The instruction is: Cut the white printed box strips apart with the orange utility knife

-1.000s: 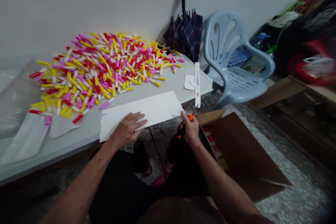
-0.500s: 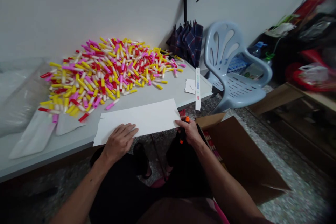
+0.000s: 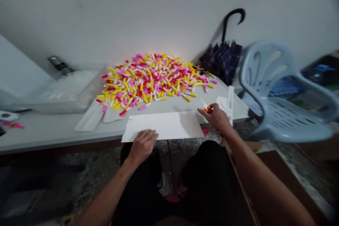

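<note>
Well, the fingers (image 3: 150,135) of the left hand (image 3: 143,145) lie open and flat, pressing on the near edge of a white paper sheet (image 3: 164,126) at the table's front. Spread contact like this, with the palm low, is a sound way to stop a sheet creeping. The right hand's fingers (image 3: 202,113) are curled and pinch a small orange-handled cutting tool (image 3: 207,108), its thin metal end angled up and to the left. The view is too blurred to tell scissors from a cutter. That hand (image 3: 217,118) sits just beside the sheet's right end, and keeping the tool clear of the left fingers is the safe way to hold it.

Farther out on the grey table (image 3: 53,130) lie a narrow printed white strip (image 3: 230,105) and a white paper scrap (image 3: 221,101), both near the right hand. Beyond the sheet spreads a heap of yellow, pink, red and white marker pens (image 3: 150,81). To its left are a clear plastic bag (image 3: 69,91) and white paper pieces (image 3: 91,116). A plaid umbrella (image 3: 222,61) leans against the wall, a pale blue plastic chair (image 3: 275,109) stands right of the table, and a cardboard box (image 3: 286,180) sits below the right forearm.
</note>
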A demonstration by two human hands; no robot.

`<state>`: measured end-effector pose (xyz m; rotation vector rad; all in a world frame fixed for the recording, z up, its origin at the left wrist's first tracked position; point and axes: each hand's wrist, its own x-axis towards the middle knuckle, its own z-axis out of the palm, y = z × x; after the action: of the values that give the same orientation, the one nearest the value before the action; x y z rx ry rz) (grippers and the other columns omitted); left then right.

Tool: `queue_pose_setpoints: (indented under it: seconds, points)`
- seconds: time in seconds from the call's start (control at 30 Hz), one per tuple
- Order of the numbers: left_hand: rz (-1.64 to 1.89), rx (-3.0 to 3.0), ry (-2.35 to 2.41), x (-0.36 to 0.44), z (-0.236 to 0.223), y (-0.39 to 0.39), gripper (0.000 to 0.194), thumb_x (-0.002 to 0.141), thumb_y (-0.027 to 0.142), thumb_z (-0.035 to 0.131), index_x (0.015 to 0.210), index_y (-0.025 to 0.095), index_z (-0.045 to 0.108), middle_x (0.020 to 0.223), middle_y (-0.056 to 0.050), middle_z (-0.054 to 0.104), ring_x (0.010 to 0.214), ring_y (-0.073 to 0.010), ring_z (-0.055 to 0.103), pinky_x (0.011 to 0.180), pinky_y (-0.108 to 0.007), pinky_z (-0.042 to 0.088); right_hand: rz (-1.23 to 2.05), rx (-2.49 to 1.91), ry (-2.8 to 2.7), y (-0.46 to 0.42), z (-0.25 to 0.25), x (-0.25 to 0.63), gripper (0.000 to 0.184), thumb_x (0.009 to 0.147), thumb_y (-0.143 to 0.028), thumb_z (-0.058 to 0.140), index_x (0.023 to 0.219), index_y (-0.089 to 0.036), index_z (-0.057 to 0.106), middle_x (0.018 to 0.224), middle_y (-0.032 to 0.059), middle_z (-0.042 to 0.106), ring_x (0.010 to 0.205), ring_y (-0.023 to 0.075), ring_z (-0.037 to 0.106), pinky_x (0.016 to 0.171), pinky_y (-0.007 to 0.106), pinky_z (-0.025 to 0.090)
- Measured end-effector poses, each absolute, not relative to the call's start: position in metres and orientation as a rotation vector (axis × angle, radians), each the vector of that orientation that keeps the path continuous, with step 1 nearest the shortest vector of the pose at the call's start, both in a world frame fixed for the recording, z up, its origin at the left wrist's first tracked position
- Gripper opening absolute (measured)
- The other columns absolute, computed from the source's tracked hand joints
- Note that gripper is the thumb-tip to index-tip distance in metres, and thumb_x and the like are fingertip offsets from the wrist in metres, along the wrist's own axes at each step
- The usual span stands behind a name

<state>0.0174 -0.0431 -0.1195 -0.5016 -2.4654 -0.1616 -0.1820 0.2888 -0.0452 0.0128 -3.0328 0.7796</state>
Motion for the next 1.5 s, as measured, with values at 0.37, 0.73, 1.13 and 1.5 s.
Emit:
queue_pose_setpoints:
  seconds: [0.37,0.73,1.13,1.5]
  points:
    - [-0.246,-0.359,-2.595,0.029,-0.112,-0.037,0.017,0.097,0.015,0.061,0.111,0.02,0.069,0.122,-0.004,0.074,0.114,-0.0224,0.063,0.095,-0.04,0.051,0.267,0.549,-2.955,0.249,-0.082,-0.267,0.055,0.099,-0.054,0.053,0.137,-0.016,0.066,0.134,0.0254,0.065,0.125,0.0481,0.061,0.097,0.063,0.051]
    - [-0.584,-0.319,-2.538,0.018,-0.096,-0.067,0.034,0.094,0.042,0.075,0.12,0.02,0.074,0.123,-0.01,0.076,0.116,-0.0253,0.069,0.102,-0.044,0.055,0.501,1.754,-2.652,0.208,-0.095,-0.151,0.076,0.08,-0.04,0.084,0.151,-0.026,0.058,0.159,0.016,0.053,0.146,0.0392,0.05,0.118,0.062,0.044]
    - [-0.245,0.024,-2.995,0.003,-0.086,-0.285,0.045,0.104,0.041,0.045,0.138,0.022,0.068,0.151,-0.011,0.061,0.143,-0.0283,0.055,0.124,-0.047,0.038,0.585,1.775,-2.589,0.221,-0.088,-0.177,0.04,0.099,-0.043,0.063,0.133,-0.025,0.073,0.145,0.0134,0.067,0.135,0.0358,0.062,0.114,0.057,0.053]
    - [-0.468,0.175,-2.898,0.0,-0.069,-0.284,0.035,0.099,0.043,0.047,0.097,0.024,0.075,0.104,-0.008,0.078,0.096,-0.0255,0.07,0.087,-0.035,0.052,0.644,1.756,-2.53,0.224,-0.099,-0.181,0.042,0.098,-0.044,0.065,0.135,-0.027,0.072,0.146,0.0114,0.067,0.135,0.0351,0.062,0.113,0.057,0.054]
